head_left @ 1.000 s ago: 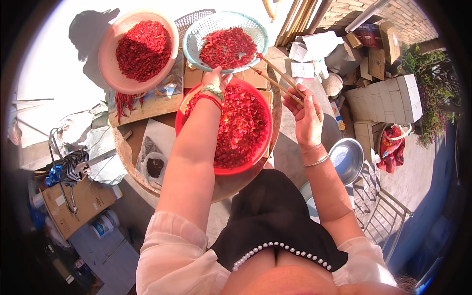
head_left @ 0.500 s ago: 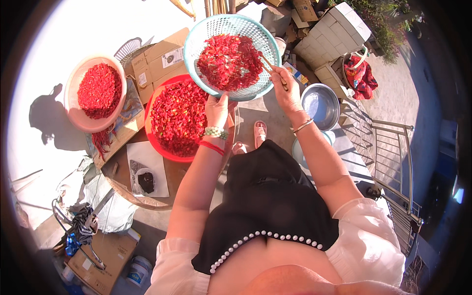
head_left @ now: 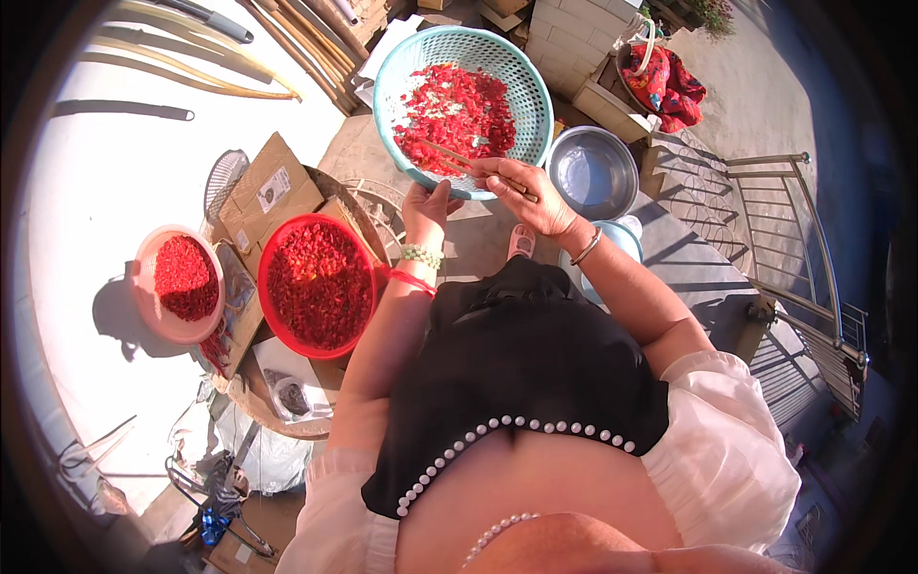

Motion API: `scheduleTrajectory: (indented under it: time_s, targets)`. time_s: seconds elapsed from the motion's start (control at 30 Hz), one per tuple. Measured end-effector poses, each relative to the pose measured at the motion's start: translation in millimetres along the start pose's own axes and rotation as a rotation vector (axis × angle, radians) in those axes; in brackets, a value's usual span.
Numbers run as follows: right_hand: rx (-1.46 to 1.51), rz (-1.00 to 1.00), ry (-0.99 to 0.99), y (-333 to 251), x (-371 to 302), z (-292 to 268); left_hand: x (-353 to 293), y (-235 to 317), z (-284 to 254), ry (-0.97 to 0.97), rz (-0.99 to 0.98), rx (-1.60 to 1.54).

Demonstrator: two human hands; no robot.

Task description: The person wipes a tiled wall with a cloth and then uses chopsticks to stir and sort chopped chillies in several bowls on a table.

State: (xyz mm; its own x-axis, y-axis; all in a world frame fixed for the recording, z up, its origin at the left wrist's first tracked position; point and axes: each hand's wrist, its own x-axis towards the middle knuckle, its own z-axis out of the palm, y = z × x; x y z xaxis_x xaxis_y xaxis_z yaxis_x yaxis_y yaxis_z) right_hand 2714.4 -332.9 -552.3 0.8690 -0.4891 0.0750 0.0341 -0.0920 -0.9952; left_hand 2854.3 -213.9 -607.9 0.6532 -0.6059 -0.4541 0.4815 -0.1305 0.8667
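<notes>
A light blue plastic colander (head_left: 533,117) is held out in front of me, with chopped red chili peppers (head_left: 473,100) spread over its bottom. My left hand (head_left: 426,214) grips its near rim, fingers underneath and thumb at the edge. Closed around a pair of wooden chopsticks (head_left: 457,160), my right hand (head_left: 537,199) is at the near right side of the colander. The chopstick tips point left, into the near part of the peppers. To the left, a red basin (head_left: 367,304) full of chopped red peppers sits on a round table (head_left: 251,406).
A pink basket (head_left: 145,304) of chopped peppers stands at the far left by cardboard (head_left: 277,191). Right of the colander are a metal basin (head_left: 601,187) and a pale blue tub (head_left: 622,241). Metal railings (head_left: 786,230) stand further right. Bamboo poles (head_left: 306,48) lean at the back.
The colander has moved away from beside the red basin. The chopsticks have swung from the peppers' right side to the near left, and the peppers lie more spread out. The view has shifted.
</notes>
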Motion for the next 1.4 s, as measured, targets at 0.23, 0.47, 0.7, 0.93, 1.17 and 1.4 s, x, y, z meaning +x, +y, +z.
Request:
scheduleTrajectory:
  time_s: [0.23, 0.47, 0.7, 0.93, 1.17, 1.4]
  targets:
    - [-0.072, 0.063, 0.412, 43, 16, -128, 41, 14, 75, -0.081, -0.002, -0.023]
    - [-0.270, 0.055, 0.527, 49, 93, -148, 103, 40, 122, -0.189, -0.082, 0.055]
    - [-0.305, 0.056, 0.459, 31, 137, -148, 209, 69, 141, -0.298, 0.006, 0.225]
    - [-0.410, 0.185, 0.970, 75, 173, -183, 262, 90, 177, -0.425, -0.041, 0.164]
    - [-0.442, 0.046, 0.914, 67, 209, -234, 295, 107, 230, -0.443, -0.117, 0.211]
    - [-0.460, 0.087, 0.793, 88, 238, -288, 319, 105, 286, -0.485, -0.151, 0.201]
